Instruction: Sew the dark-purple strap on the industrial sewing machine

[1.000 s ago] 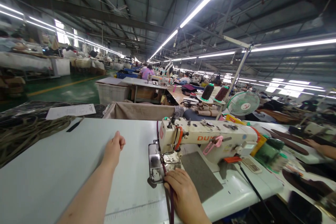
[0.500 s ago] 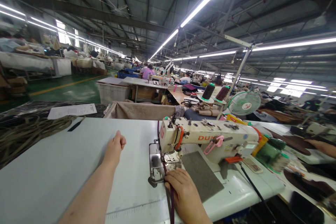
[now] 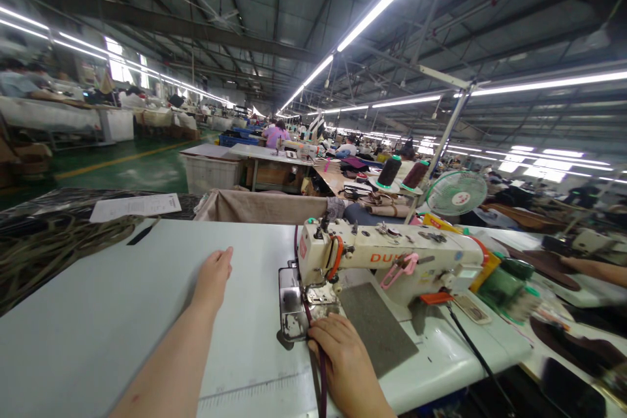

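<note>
A dark purple fabric strip (image 3: 322,379) runs up the table's front edge and under the presser foot of a white sewing machine (image 3: 386,258). More of it shows behind the machine head. My right hand (image 3: 337,349) is closed on the strip just in front of the metal needle plate (image 3: 292,304), thumb and fingers over it; part of the strip is hidden beneath them. Off to the left, my left hand (image 3: 214,277) is above the white tabletop (image 3: 137,313), its fingers stretched forward and close together, apart from the strip and holding nothing.
Pink-handled snips (image 3: 399,268) rest against the machine arm. Behind stand two thread cones (image 3: 389,172) and a green fan (image 3: 455,192). A paper sheet (image 3: 136,207) and coiled straps (image 3: 63,251) lie at left. Another person's arm (image 3: 595,270) reaches in at far right.
My left hand's fingers have gone from loosely curled to straighter. My right hand stays on the strip by the needle plate. The other person's arm at far right has shifted slightly left.
</note>
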The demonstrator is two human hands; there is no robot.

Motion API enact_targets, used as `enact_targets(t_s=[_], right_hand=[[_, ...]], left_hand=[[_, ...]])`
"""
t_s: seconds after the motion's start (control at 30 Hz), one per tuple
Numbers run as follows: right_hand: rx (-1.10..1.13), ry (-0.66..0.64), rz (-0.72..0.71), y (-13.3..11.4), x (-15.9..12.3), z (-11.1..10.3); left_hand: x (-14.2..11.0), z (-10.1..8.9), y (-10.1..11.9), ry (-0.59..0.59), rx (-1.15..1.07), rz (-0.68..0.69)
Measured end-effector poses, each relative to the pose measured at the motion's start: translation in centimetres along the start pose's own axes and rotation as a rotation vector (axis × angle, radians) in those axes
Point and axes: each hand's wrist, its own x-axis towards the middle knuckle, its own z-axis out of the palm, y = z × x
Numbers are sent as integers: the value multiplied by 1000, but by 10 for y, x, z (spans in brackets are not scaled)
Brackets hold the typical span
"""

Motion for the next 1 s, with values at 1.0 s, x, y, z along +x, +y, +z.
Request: enact_targets(t_s=[1.0], right_hand=[[-45, 16, -20, 0, 1, 0]], left_hand=[[-18, -1, 27, 1, -171, -44]])
